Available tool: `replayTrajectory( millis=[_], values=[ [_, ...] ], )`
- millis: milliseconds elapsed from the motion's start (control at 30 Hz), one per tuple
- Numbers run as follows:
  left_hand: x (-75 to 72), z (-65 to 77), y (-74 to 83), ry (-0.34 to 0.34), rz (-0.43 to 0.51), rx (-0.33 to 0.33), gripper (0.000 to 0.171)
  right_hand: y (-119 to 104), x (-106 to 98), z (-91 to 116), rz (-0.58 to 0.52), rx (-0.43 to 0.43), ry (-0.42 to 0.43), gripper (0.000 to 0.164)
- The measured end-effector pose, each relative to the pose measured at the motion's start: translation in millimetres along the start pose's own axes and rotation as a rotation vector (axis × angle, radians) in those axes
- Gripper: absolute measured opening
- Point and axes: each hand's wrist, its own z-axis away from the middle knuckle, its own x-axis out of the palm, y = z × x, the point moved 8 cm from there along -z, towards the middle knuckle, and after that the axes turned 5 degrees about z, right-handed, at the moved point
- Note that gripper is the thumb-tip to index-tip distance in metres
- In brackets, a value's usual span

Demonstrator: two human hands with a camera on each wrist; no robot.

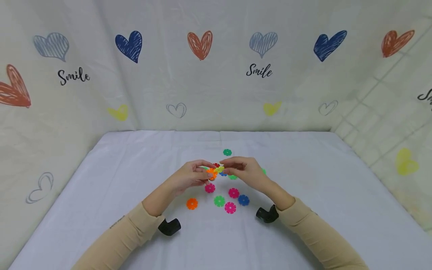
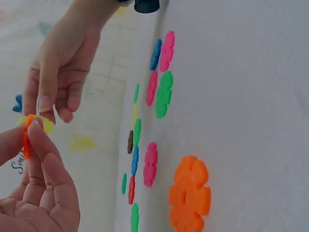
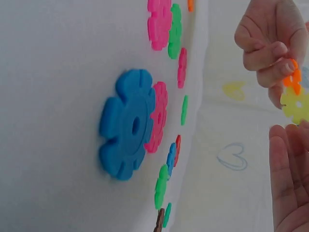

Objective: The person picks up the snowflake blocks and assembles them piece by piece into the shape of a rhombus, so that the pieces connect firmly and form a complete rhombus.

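In front of me my left hand pinches an orange notched flower-shaped disc between thumb and fingers. A yellow disc is joined to it crosswise, slotted at the edge. The right hand is at the yellow disc's other side, fingers fairly straight and tips at or just beside its rim; whether they touch cannot be made out. Below the hands lie loose discs on the white cloth: an orange one, a green one, a blue one and pink ones.
More discs lie partly behind the hands, with a green one farther back. Black wrist-mounted pieces stick out beneath both sleeves. A pale curtain printed with hearts stands behind the white table cloth.
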Motion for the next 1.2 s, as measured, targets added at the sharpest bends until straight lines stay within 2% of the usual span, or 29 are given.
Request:
replayTrajectory(
  millis=[300,467,633,867,1033,1200],
  values=[
    [-8.6,-0.2,-5.1,0.02,-0.062,-0.018,0.039,19.3,-33.5,7.8,0.055,0.053,0.055,0.025],
    [-12.7,1.3,-6.7,0.045,-0.056,-0.015,0.037,36.3,-51.8,11.3,0.091,0.122,0.065,0.027],
    [-16.2,2.5,-7.4,0.078,-0.053,-0.004,0.036,52.9,-60.5,10.3,0.15,0.197,0.011,0.033],
    [-18.8,2.0,-7.8,0.102,-0.065,-0.004,0.035,74.0,-64.1,4.2,0.339,0.27,-0.097,0.027],
    [-20.4,1.5,-8.7,0.096,-0.072,-0.003,0.034,88.3,-62.4,0.0,0.388,0.319,-0.15,0.026],
    [-21.3,1.7,-7.1,0.082,-0.08,0.009,0.034,91.4,-64.1,-5.5,0.453,0.338,-0.184,0.027]
  ],
)
